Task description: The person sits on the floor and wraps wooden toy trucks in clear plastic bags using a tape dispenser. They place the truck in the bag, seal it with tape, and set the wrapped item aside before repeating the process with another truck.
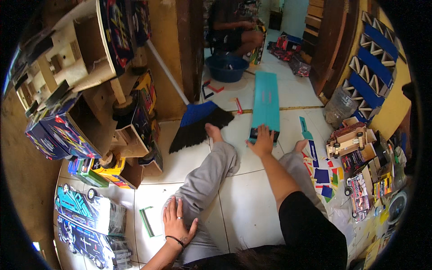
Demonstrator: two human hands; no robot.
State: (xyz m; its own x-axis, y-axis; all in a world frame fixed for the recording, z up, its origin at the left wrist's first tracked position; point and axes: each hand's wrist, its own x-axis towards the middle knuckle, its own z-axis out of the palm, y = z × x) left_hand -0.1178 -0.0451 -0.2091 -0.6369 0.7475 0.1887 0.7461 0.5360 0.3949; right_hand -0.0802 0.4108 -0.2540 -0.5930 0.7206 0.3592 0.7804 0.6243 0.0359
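A long teal box-shaped piece (pixel 266 96) with a dark near end lies on the tiled floor ahead of me, pointing away toward the doorway. My right hand (pixel 262 141) rests on that near end, fingers spread and lying over its edge rather than wrapped around it. What the fingertips do on the far side is partly hidden. My left hand (pixel 179 220), with a ring and a dark wristband, lies flat on my grey-trousered left leg, fingers apart and nothing in it. Beside that leg, a green-edged strip frame (pixel 147 221) sits on the tiles.
A broom (pixel 198 118) leans near my left foot. Wooden toy trucks (pixel 67 135) are stacked at left, with wrapped ones (pixel 85 207) below. Paper scraps (pixel 321 175) and more toy trucks (pixel 353 143) lie at right. Beyond the doorway, a person sits behind a blue basin (pixel 226 69).
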